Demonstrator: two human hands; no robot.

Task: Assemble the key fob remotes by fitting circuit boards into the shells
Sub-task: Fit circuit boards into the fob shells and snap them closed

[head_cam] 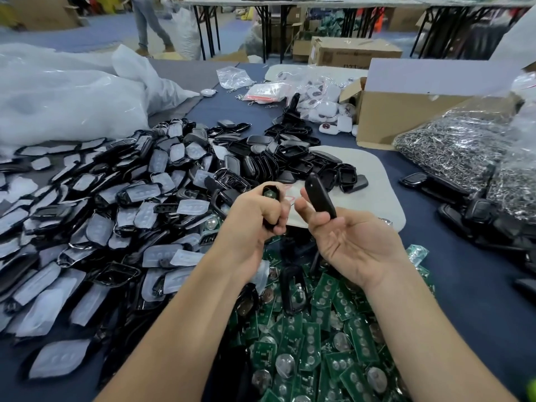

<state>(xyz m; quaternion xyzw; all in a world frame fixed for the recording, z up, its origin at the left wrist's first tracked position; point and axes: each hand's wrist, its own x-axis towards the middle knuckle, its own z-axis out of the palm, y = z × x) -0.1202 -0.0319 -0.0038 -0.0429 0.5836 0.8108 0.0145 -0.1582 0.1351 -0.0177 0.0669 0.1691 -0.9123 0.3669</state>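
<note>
My left hand (pixel 258 216) grips a black fob shell half (pixel 271 194) that has a green circuit board showing inside its top end. My right hand (pixel 342 239), palm up, pinches a plain black shell cover (pixel 319 195) between thumb and fingers, held upright a short gap to the right of the left hand's shell. Below my wrists lies a pile of green circuit boards (pixel 313 343) with round coin cells. A loose black shell frame (pixel 293 288) rests on that pile.
A large heap of black shell fronts with translucent button pads (pixel 95 216) fills the left. More black covers (pixel 278 158) lie ahead on a white mat (pixel 377 192). A bag of metal key rings (pixel 452 146) and a cardboard box (pixel 385 117) stand right; plastic bags (pixel 63 97) sit far left.
</note>
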